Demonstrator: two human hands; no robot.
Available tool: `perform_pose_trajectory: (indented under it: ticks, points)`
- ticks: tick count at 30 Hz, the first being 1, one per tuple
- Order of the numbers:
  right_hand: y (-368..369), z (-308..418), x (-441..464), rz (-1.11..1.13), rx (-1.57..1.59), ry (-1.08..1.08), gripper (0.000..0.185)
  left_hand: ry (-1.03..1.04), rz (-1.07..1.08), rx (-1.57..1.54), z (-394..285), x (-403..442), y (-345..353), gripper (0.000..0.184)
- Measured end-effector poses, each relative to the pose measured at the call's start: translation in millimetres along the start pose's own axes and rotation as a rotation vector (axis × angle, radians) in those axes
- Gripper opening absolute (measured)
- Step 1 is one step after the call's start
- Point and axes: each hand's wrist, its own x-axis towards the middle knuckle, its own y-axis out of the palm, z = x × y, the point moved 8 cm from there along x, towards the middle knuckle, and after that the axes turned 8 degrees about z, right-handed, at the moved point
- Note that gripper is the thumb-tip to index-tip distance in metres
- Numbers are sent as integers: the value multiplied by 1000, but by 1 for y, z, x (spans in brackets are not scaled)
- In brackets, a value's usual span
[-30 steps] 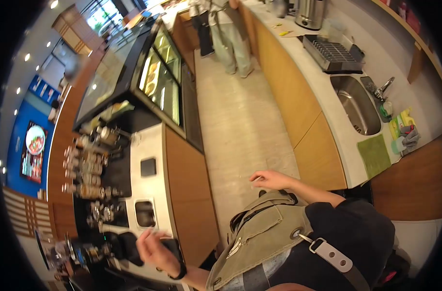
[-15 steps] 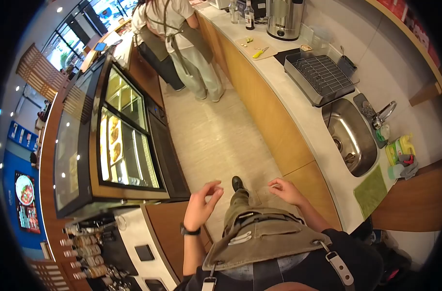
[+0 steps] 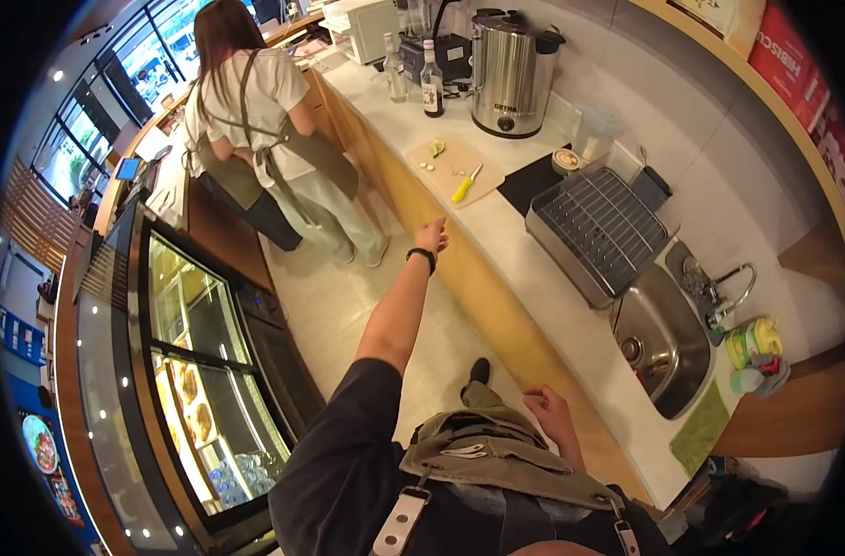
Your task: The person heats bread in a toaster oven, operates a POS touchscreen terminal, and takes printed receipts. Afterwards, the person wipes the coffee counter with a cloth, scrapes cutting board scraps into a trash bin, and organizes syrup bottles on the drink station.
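My left hand (image 3: pixel 432 236), with a black band on its wrist, is stretched forward beside the counter edge. Its fingers are partly curled, and no object shows in it. Nearest to it lies a pale cutting board (image 3: pixel 450 173) bearing a yellow-handled knife (image 3: pixel 467 183) and cut green pieces (image 3: pixel 437 147). My right hand (image 3: pixel 547 408) hangs low near the wooden cabinet front, fingers loosely bent and apart, holding nothing visible.
Two people in aprons (image 3: pixel 279 130) stand ahead on the left. A glass display case (image 3: pixel 209 371) runs along the left. On the right counter are bottles (image 3: pixel 431 88), a steel urn (image 3: pixel 510 79), a dish rack (image 3: pixel 598 227) and a sink (image 3: pixel 668 343).
The view has moved forward along the aisle and turned. My left hand has reached forward toward the counter, while my right hand has dropped lower beside the cabinet.
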Motion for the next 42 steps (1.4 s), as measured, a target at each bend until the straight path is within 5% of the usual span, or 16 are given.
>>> perform_pose_trajectory:
  ticks: [5, 8, 14, 20, 30, 42]
  points:
    - [-2, 20, 98, 94, 29, -33, 36, 28, -232, 344, -31, 95, 3, 56]
    - [4, 82, 173, 216, -262, -86, 41, 9, -108, 424, -26, 128, 3, 54]
    - [24, 216, 332, 36, -353, -459, 26, 10, 69, 17, -20, 111, 10, 46]
    - [43, 232, 439, -320, -550, -376, 34, -81, 268, -277, 2, 100, 5, 36]
    - [62, 227, 395, -419, -484, -87, 48, -45, 409, -307, -21, 40, -26, 38]
    - [66, 246, 169, -578, -396, -223, 49, 12, 568, -192, -65, -156, -27, 41]
